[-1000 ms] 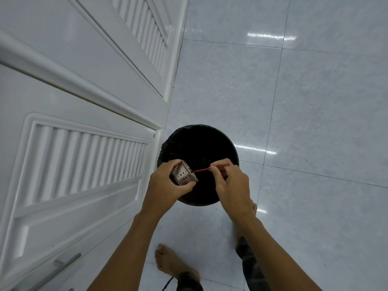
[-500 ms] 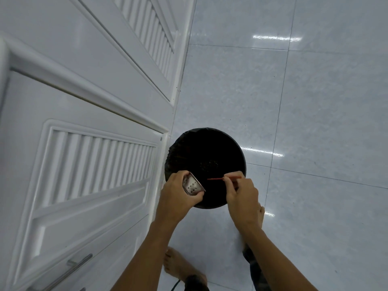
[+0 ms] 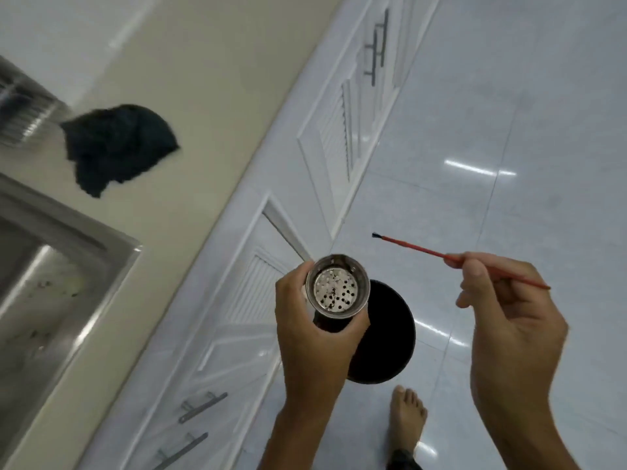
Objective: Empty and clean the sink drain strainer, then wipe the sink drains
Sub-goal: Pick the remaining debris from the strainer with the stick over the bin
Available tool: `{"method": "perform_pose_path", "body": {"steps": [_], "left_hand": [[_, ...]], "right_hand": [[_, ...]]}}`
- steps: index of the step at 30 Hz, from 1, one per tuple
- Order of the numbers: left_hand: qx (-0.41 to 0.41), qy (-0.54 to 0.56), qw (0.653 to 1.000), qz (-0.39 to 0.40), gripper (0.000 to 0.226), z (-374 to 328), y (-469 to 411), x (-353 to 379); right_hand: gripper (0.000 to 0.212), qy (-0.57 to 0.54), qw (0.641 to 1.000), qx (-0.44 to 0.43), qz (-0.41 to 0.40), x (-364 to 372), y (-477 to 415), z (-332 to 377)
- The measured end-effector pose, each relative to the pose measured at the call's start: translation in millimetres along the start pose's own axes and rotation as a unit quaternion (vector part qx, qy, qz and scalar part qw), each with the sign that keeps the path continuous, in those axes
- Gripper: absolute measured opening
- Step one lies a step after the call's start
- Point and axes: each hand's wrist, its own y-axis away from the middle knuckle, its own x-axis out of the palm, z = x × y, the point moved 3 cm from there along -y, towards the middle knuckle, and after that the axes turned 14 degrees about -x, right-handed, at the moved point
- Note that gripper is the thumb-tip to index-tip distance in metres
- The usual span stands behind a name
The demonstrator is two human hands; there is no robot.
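My left hand (image 3: 312, 337) grips the steel drain strainer (image 3: 336, 289) upright, its open mouth toward me; the perforated bottom shows, some holes looking blocked and pale. My right hand (image 3: 509, 320) pinches a thin red brush (image 3: 424, 250) with a small dark tip, held apart from the strainer, up and to the right. Both hands hover over the black trash bin (image 3: 390, 347) on the floor. The steel sink (image 3: 51, 286) lies at the left, with dark specks in its basin. A dark cloth (image 3: 117, 145) is bunched on the beige counter (image 3: 190, 96).
White louvred cabinet doors (image 3: 258, 300) with metal bar handles run diagonally below the counter edge. Glossy pale floor tiles (image 3: 509, 130) fill the right side. My bare foot (image 3: 407, 422) stands beside the bin. A ribbed steel drainboard (image 3: 23, 113) shows at far left.
The view swung up from the bin to take in the counter and sink. The strainer turned mouth-up and rose toward me. The brush came out and moved away to the right.
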Motion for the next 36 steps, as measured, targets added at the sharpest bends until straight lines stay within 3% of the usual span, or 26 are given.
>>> {"method": "perform_pose_path", "body": {"steps": [4,7,12,16,20,24,29,36], "left_hand": [[0.035,0.042,0.990,-0.133,0.077,-73.3,-12.2,-85.1],[0.013,0.041,0.978,-0.202,0.075,-83.4,-23.9,-155.8],[-0.017,0.012,0.956,-0.293,0.077,-39.8,-25.9,-274.7],[-0.114,0.000,0.942,-0.316,0.083,26.0,-14.5,-357.2],[-0.287,-0.079,0.916,-0.270,0.085,116.3,-12.9,-430.3],[-0.383,-0.201,0.895,-0.113,0.084,202.9,-24.6,-467.8],[-0.371,-0.312,0.874,0.023,0.085,275.1,-48.7,-471.2],[-0.294,-0.338,0.894,0.011,0.084,304.0,-73.7,-460.7]], "right_hand": [[0.008,-0.081,0.994,-0.075,0.027,56.2,-25.9,99.7],[0.007,-0.129,0.984,-0.099,0.072,111.5,-15.6,151.5],[0.008,-0.188,0.961,-0.119,0.166,199.4,47.6,203.5],[0.011,-0.208,0.939,-0.127,0.243,258.2,109.5,223.9],[0.016,-0.191,0.926,-0.138,0.294,302.7,160.2,228.5],[0.010,-0.151,0.922,-0.135,0.330,332.7,196.7,222.8],[0.014,-0.076,0.914,-0.157,0.366,361.1,221.3,217.0],[0.014,-0.018,0.912,-0.157,0.378,384.3,237.3,208.5]]}}
